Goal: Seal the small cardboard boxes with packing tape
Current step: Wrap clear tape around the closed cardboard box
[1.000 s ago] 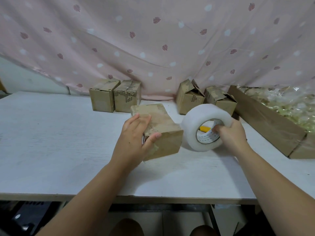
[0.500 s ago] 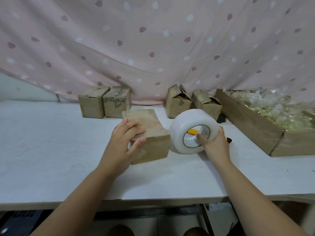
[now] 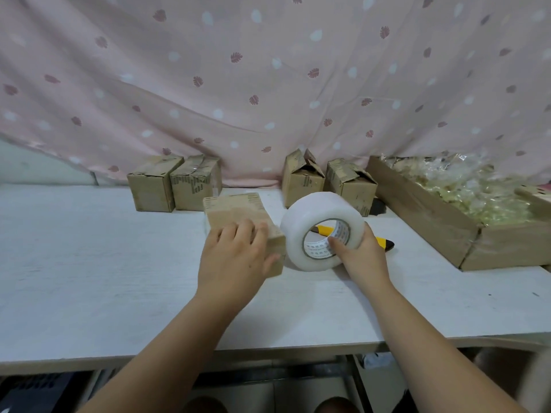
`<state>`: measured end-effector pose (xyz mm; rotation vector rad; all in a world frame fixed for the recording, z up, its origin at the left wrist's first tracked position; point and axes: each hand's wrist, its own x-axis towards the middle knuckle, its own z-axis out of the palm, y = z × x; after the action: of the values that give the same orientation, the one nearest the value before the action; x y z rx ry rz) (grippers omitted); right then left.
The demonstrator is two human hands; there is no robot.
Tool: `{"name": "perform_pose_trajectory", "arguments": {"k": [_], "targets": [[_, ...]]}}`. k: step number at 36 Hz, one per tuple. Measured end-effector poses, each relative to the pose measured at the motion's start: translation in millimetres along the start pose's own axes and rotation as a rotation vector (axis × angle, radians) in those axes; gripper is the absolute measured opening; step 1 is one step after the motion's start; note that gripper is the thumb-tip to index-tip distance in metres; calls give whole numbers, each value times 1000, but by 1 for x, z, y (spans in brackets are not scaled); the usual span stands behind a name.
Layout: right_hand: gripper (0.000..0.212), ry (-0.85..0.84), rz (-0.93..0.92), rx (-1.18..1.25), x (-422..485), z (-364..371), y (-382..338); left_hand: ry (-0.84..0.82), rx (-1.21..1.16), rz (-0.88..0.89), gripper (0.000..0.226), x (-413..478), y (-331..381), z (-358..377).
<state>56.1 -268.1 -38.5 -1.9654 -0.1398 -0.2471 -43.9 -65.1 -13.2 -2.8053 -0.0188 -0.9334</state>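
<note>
so, roughly midway by my read: my left hand (image 3: 235,257) clamps the small box (image 3: 235,208) mid-table, fingers over its top, thumb on its side. my right hand (image 3: 363,254) hooks fingers through the tape roll (image 3: 301,222) just beside it. the back-right boxes (image 3: 328,180) gape, untaped.

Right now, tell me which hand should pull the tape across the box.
Right: the right hand grips the tape roll beside the box, while the left hand holds the box.
</note>
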Motion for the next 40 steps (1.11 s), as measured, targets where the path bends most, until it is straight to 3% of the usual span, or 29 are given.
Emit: {"name": "perform_pose_trajectory", "arguments": {"k": [6,9,14,20,30,40], "targets": [[29,23,-30,-28,-1,-1,-1,-131,-33,47,40,23,0,-19],[26,16,-44,-39,-2,-1,-3,-294,-127,-34,47,28,-1,-22],[25,24,-52,-53,-4,-1,-5,-474,-74,-67,59,28,0,-23],[31,56,-43,-45,-5,-2,-11,-707,-221,-179,55,40,-2,-28],[25,165,-145,-18,-4,-14,-57,-484,-431,-284,52,22,-17,-26],[25,174,-335,-27,-1,-21,-138,1,-1079,-389,39,1,-3,-7]]}}
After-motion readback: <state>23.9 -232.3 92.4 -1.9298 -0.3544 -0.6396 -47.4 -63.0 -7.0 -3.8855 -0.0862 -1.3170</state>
